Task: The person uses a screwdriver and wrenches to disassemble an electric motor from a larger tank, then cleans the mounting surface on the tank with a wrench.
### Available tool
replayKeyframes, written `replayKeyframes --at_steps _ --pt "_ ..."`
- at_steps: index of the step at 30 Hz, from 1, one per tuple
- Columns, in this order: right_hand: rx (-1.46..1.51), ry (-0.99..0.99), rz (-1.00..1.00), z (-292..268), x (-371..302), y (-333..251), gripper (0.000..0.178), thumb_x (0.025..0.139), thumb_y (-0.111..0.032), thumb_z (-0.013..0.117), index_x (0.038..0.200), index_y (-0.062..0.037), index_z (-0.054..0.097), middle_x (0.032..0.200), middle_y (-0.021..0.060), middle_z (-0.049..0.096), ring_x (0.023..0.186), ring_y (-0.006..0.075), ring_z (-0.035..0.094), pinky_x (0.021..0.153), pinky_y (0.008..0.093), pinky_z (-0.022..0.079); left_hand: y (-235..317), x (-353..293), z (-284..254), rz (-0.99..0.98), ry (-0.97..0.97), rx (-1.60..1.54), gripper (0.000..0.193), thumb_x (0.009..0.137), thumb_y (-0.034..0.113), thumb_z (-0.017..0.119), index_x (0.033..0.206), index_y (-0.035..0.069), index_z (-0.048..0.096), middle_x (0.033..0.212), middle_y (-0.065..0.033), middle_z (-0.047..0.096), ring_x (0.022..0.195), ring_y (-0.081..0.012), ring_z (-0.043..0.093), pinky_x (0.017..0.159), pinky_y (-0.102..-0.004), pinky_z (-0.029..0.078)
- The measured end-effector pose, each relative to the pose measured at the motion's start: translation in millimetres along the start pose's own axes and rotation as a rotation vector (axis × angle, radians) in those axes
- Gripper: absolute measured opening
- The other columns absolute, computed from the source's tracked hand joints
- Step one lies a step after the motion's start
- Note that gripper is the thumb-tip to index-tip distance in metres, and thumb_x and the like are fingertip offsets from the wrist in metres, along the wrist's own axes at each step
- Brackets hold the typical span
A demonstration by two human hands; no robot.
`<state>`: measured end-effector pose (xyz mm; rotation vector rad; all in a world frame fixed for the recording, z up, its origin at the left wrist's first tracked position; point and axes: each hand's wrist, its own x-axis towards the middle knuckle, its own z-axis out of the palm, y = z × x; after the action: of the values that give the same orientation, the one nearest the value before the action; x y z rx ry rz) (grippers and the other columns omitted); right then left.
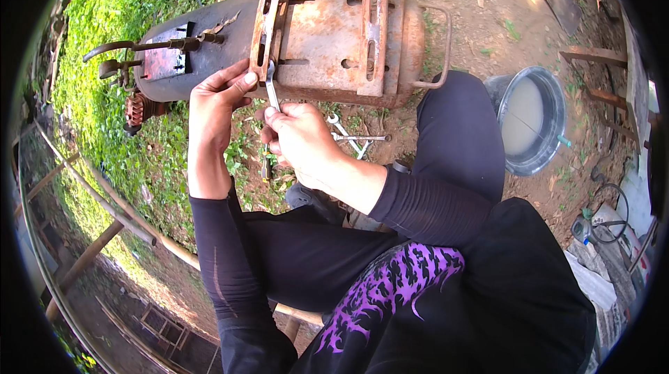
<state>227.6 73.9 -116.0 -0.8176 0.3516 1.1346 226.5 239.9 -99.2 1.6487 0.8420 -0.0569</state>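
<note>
A rusty cylindrical metal tank (324, 40) lies across the ground in front of me, with two slotted metal brackets on its upper side. My right hand (303, 137) is closed around a wrench (272, 90), whose head meets the near end of the left slotted bracket (268, 26). Beside that same end, my left hand (221, 92) pinches with thumb and fingers at the bracket's edge. Whatever lies between those fingertips is hidden. Below my right hand, a screwdriver-like handle (266, 166) shows near the grass. Several loose wrenches (359, 138) rest on the soil to its right.
Pipes and a valve fitting (185, 43) stick out over the tank's dark left part. A curved handle (446, 47) projects at its right end. A dark bucket (559, 120) of cloudy liquid stands beyond my knee. Wooden poles (115, 200) run along the left; planks (592, 57) stand at right.
</note>
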Motion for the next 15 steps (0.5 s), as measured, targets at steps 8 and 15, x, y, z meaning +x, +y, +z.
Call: replayKeyframes --at_steps 8,15 --pt "0.218 0.043 -0.141 11.8 36.9 41.8 0.028 0.106 -0.024 0.051 0.086 -0.0065 0.059 0.064 -0.0038 0.048 0.053 0.0062 0.041 0.045 0.0254 0.031 -6.7 3.4 -0.9 0.007 0.005 -0.017 0.037 0.087 0.007 0.076 0.122 0.0 0.069 0.1 -0.0072 0.075 0.08 -0.0098 0.064 0.069 -0.0253 0.052" --pt "-0.107 0.019 0.042 -51.7 4.1 -27.8 0.015 0.101 -0.017 0.06 0.093 -0.0049 0.064 0.069 -0.0048 0.052 0.052 0.0025 0.039 0.042 0.0207 0.03 -3.2 0.5 0.4 0.029 0.0 0.015 0.037 0.086 0.007 0.077 0.121 -0.001 0.07 0.096 -0.0059 0.076 0.077 -0.0072 0.063 0.067 -0.0222 0.048"
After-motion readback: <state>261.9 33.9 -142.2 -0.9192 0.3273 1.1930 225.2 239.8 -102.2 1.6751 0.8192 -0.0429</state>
